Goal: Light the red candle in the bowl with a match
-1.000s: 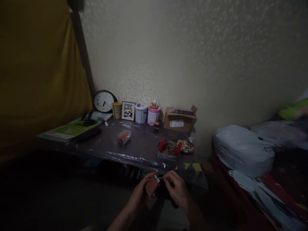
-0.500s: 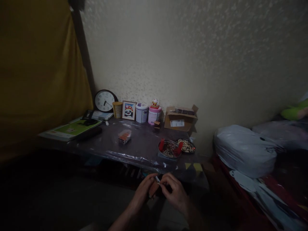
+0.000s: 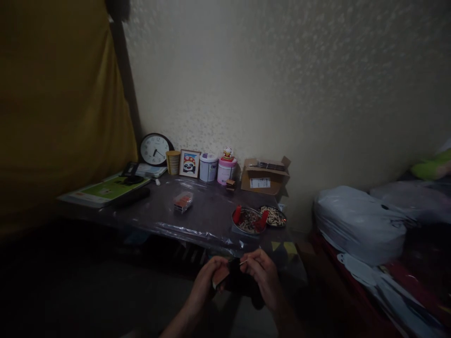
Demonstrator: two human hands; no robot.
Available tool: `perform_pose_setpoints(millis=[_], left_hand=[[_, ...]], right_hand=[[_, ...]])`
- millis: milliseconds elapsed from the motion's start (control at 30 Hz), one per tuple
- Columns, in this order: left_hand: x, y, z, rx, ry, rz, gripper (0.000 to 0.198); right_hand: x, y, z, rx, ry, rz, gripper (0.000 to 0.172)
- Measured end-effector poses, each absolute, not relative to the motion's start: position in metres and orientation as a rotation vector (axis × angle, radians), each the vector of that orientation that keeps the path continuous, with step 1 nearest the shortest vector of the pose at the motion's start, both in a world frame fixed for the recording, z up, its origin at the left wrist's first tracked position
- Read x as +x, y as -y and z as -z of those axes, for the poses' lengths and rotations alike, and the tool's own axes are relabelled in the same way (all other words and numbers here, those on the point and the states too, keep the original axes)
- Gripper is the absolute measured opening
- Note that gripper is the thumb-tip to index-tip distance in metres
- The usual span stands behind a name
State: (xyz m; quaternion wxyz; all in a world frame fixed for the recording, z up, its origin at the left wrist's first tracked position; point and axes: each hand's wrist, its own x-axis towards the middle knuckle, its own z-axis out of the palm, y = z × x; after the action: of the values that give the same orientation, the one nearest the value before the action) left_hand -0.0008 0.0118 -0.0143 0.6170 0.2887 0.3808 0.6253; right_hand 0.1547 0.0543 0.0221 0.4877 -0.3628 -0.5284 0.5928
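Observation:
My two hands are together low in the view, just in front of the table's near edge. My left hand (image 3: 207, 281) is closed around a small orange-brown box (image 3: 220, 277) that looks like a matchbox. My right hand (image 3: 264, 277) pinches a thin pale stick (image 3: 244, 261) at its fingertips, right beside the box. A dark thing lies under both hands; I cannot make out what it is.
A dark table under clear plastic (image 3: 197, 216) carries a clock (image 3: 154, 149), tins (image 3: 208, 167), a framed panda picture (image 3: 189, 163), a cardboard box (image 3: 265, 176), a small clear packet (image 3: 182, 201), two patterned dishes (image 3: 251, 219) and a green book (image 3: 102, 191). A grey bag (image 3: 355, 220) lies right; yellow cloth (image 3: 56, 108) hangs left.
My right hand has drawn the thin stick away from the box, a little to the right. The left hand has closed lower around the box. The view shifted slightly.

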Motion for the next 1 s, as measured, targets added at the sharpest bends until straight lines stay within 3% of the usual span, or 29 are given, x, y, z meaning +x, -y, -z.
perform_pose_setpoints(millis=[367, 667, 1000], left_hand=[[0.003, -0.011, 0.003, 0.569, -0.906, -1.456, 0.027], [0.007, -0.021, 0.014, 0.502, -0.908, -1.446, 0.052], [0.002, -0.019, 0.008, 0.457, -0.836, -1.444, 0.043]], right_hand=[[0.153, -0.055, -0.013, -0.825, 1.116, -1.678, 0.025], [0.152, -0.054, -0.019, -0.852, 1.131, -1.692, 0.024], [0.151, -0.055, -0.016, -0.896, 1.112, -1.646, 0.028]])
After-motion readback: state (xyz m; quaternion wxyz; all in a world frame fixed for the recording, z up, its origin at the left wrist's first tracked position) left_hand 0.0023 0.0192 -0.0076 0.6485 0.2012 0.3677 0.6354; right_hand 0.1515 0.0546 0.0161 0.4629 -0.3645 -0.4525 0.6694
